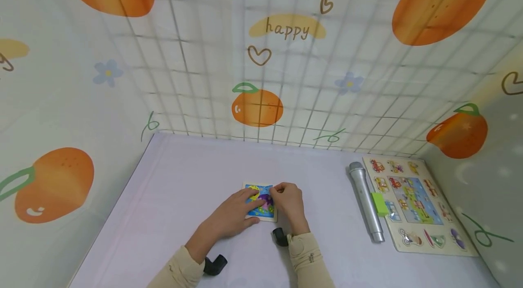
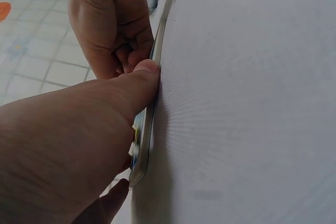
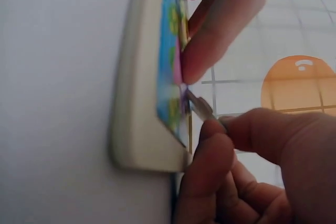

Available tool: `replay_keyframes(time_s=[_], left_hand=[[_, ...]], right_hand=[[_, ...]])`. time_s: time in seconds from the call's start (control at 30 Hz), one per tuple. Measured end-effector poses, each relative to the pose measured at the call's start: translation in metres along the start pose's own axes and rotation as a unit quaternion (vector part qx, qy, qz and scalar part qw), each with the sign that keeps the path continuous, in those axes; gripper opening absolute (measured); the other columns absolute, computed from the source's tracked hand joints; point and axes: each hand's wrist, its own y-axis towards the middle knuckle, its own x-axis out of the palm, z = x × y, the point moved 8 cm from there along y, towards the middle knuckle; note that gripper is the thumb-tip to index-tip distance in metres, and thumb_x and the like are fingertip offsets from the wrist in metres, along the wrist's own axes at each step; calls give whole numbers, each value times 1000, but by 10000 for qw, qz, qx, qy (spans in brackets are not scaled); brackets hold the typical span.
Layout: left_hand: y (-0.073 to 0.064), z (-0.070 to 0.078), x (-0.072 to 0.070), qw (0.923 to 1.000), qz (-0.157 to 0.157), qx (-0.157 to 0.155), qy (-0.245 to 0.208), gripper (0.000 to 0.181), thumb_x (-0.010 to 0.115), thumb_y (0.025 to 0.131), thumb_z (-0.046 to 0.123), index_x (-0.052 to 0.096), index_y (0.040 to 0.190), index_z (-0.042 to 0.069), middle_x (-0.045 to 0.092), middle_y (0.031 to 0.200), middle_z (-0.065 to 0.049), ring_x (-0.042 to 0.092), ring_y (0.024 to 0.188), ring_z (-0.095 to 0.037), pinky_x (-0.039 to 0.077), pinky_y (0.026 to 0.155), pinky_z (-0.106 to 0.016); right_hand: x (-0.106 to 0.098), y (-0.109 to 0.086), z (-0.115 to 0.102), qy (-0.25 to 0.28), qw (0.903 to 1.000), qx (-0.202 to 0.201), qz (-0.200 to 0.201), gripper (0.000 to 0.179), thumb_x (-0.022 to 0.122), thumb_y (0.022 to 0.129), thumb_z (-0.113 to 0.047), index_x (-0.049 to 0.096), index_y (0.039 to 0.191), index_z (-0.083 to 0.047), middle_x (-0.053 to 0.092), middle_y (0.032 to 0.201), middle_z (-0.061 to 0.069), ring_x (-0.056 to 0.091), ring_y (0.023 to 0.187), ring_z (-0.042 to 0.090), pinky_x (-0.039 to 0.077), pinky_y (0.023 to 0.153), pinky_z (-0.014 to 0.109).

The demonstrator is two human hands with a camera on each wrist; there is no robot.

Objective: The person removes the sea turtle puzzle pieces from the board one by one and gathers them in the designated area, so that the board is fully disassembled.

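Observation:
A small jigsaw puzzle [image 1: 269, 211] with a bright blue, yellow and purple picture lies in a pale tray, midway along the table. My left hand [image 1: 233, 213] rests on it from the left, fingers stretched over the picture. In the left wrist view, the left thumb [image 2: 147, 67] lies against the tray's edge [image 2: 139, 174]. At the puzzle's upper right corner, my right hand [image 1: 291, 199] pinches a thin puzzle piece [image 3: 202, 107] between thumb and index finger. The piece stands tilted, one end at the picture surface; its printed side is hidden.
On the right lie a silver microphone [image 1: 366, 201], a light green block [image 1: 380, 204] and a wooden board with vehicle pictures [image 1: 408, 242]. Black wrist devices [image 1: 215, 265] sit by both sleeves. Patterned cloth over a wire grid [image 1: 286, 111] rises behind the table.

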Motion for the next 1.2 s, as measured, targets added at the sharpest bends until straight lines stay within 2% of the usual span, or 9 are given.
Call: replay_keyframes(time_s=[0.17, 0.47, 0.83, 1.2], left_hand=[[0, 1, 0, 10000, -41, -64, 63, 57, 58, 101, 51, 48, 153, 29, 38, 163, -6, 34, 152, -29, 34, 124, -48], [1, 2, 2, 9998, -24, -13, 214, 57, 56, 102, 52, 49, 152, 28, 38, 163, -5, 35, 152, -28, 34, 124, -47], [0, 3, -2, 9998, 23, -32, 219, 56, 58, 101, 51, 49, 152, 29, 39, 162, -5, 36, 151, -29, 34, 124, -48], [-1, 3, 1, 9998, -4, -31, 175, 56, 57, 102, 51, 48, 153, 30, 37, 163, -4, 34, 152, -28, 32, 125, -47]], right_hand=[[1, 1, 2, -12, 10000, 65, 42, 19, 68, 86, -25, 76, 87, -8, 71, 79, 3, 61, 73, 16, 48, 59, 25], [-3, -1, -2, -11, 9998, -57, 202, 18, 68, 88, -25, 76, 86, -9, 71, 78, 1, 62, 74, 15, 51, 63, 27], [-13, 6, 11, 207, 9994, 110, 240, 22, 66, 92, -25, 77, 93, -6, 70, 79, 4, 60, 72, 17, 46, 59, 24], [-28, 14, 27, 67, 9988, 143, 474, 24, 65, 94, -22, 78, 96, -2, 72, 82, 8, 60, 71, 18, 45, 57, 24]])
